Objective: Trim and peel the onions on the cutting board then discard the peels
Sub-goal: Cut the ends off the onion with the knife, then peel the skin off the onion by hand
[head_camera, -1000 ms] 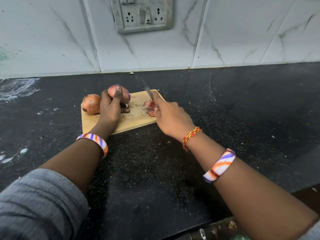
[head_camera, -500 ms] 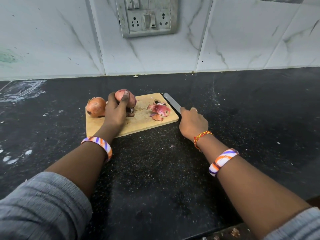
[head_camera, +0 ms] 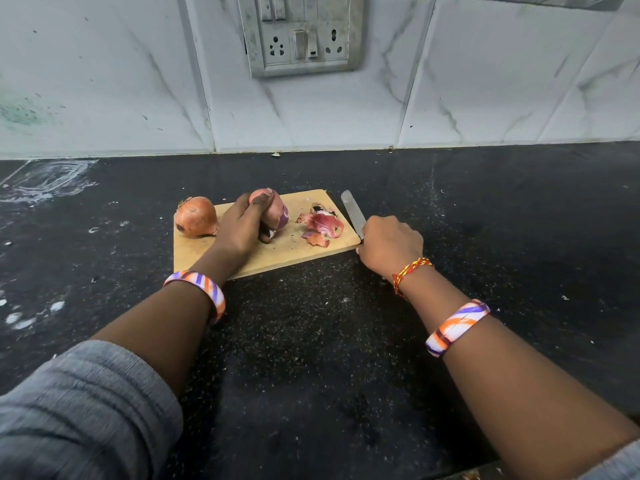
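Note:
A small wooden cutting board lies on the black counter. At its left end sits an unpeeled brown onion. My left hand grips a second, partly peeled pinkish onion at the board's middle. A pile of red peels lies on the board's right part. Just off the board's right edge my right hand holds a knife by its handle, the blade flat on the counter and pointing away from me.
The black speckled counter runs to a white marble-tiled wall with a socket panel. White smears mark the counter at the far left. Small crumbs lie scattered around the board.
My right hand has carried the knife from over the peels to the counter right of the board, where the blade now lies flat. My left hand has kept hold of the onion.

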A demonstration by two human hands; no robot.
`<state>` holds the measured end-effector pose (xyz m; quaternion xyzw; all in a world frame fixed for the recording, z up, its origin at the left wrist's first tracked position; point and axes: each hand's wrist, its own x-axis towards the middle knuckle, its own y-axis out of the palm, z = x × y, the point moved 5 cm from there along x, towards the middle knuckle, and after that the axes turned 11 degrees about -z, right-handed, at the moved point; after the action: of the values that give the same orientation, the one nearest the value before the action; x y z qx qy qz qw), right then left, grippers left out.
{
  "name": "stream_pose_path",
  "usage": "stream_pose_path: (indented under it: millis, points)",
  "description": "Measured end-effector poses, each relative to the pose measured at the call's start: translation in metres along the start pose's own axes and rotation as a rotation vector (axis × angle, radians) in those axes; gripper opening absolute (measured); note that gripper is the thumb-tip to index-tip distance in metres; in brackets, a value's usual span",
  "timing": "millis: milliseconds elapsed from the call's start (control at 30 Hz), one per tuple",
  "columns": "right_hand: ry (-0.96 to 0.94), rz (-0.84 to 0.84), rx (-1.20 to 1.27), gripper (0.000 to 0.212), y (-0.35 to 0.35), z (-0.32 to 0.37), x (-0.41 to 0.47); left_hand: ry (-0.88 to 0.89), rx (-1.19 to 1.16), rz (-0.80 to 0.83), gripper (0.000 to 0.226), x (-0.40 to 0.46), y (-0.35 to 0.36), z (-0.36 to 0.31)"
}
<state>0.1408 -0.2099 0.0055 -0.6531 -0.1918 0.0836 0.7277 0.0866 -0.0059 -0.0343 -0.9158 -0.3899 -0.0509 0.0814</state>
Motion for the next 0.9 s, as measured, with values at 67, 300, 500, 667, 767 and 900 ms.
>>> stream_pose_path:
  millis: [67, 300, 500, 667, 767, 900]
  points:
    - [-0.003, 0.015, -0.007, 0.036, -0.003, -0.002, 0.001, -0.002, 0.023, 0.002, 0.034, 0.001, 0.001, -0.002]
    - [-0.032, 0.032, 0.017, 0.035, -0.003, -0.008, 0.014, -0.026, -0.014, 0.036, 0.021, 0.008, 0.007, -0.006]
    - [-0.088, 0.106, 0.026, 0.046, -0.004, -0.008, 0.027, -0.079, -0.082, 0.016, 0.02, 0.009, 0.002, -0.006]
    - [-0.133, 0.058, -0.012, 0.059, -0.017, -0.003, 0.032, -0.093, -0.159, -0.028, 0.021, 0.006, -0.004, -0.01]
    - [-0.262, -0.139, 0.178, 0.056, -0.028, 0.014, 0.031, -0.081, -0.174, 0.011, 0.024, 0.004, -0.003, -0.009]
    - [-0.424, -0.076, 0.624, 0.088, -0.016, 0.055, 0.021, -0.163, -0.235, -0.006, 0.031, 0.005, -0.003, -0.007]
